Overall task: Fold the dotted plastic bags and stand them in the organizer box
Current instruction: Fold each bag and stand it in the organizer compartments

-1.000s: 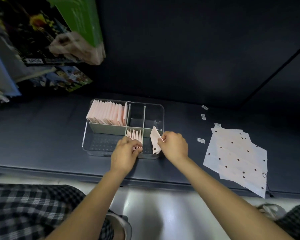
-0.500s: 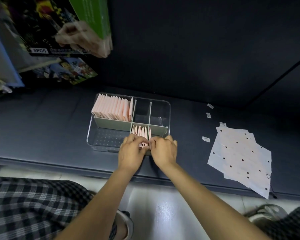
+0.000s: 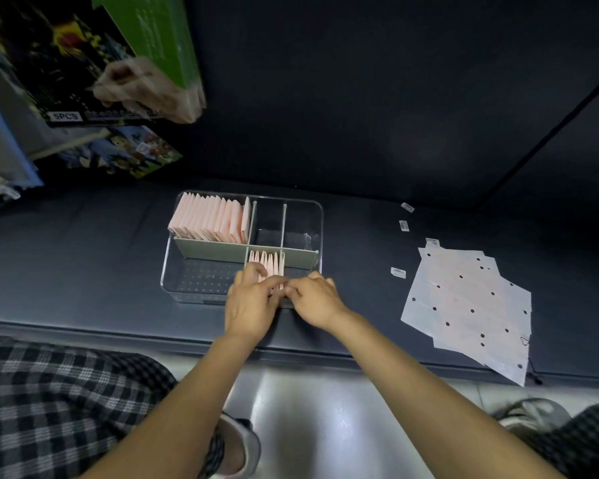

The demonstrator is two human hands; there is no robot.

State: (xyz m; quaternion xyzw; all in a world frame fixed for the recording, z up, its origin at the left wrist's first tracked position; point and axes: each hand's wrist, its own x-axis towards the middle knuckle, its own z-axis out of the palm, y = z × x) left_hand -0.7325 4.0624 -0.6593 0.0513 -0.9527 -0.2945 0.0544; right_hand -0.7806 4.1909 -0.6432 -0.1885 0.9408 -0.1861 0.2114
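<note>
- Hands meet at the near edge of the organizer box (image 3: 173,267): your left hand (image 3: 251,307) and your right hand (image 3: 313,299) sit side by side, fingertips touching over the small row of folded bags (image 3: 268,264).
- Your fingers curl onto the near ends of that row; whether they pinch one bag or only press the row, you cannot tell.
- Beyond your left hand, a long row of folded pink bags (image 3: 208,219) stands upright in the far-left compartment.
- Just left of your left hand, the near-left compartment shows its dotted floor.
- Well to the right of your right hand, the flat dotted plastic bags (image 3: 471,305) lie stacked on the counter (image 3: 66,264).
- Beyond that stack, small labels (image 3: 397,272) lie scattered.
</note>
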